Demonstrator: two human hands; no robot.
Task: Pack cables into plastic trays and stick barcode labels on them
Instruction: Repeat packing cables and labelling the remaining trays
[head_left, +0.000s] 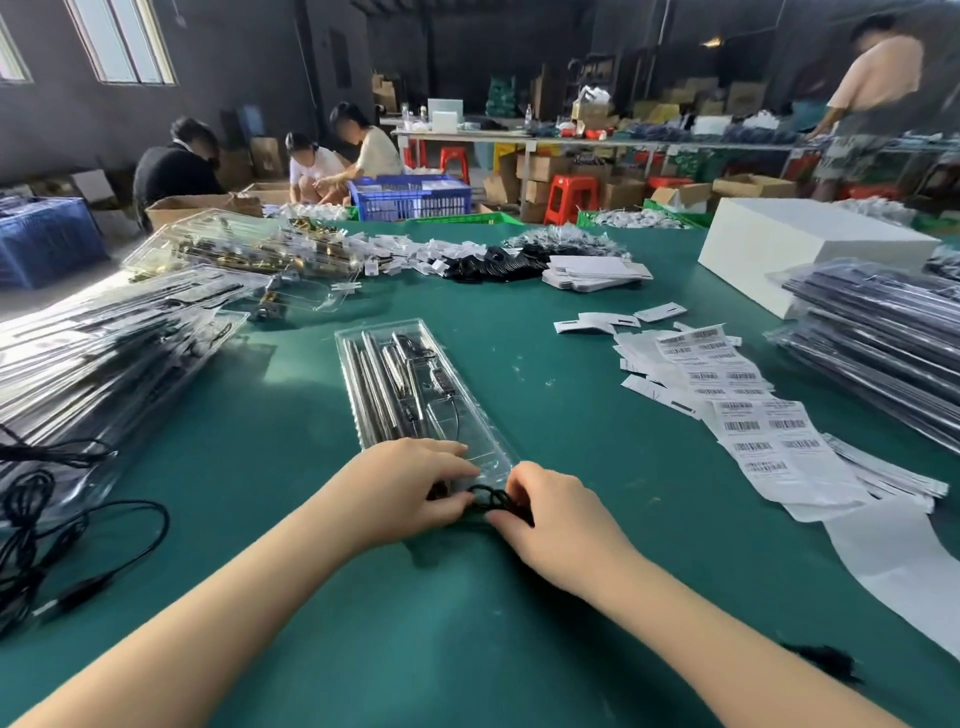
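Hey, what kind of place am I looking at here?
Most likely a packing workshop or small warehouse: stacked plastic trays on a green worktable, sheets of barcode labels, and cardboard boxes behind.

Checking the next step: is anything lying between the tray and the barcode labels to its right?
Nothing visible: bare green table separates the clear tray from the barcode labels.

The near end of the clear tray (415, 384) is covered by the left hand (410, 483) and right hand (550, 514). The barcode labels (753, 415) cannot be read.
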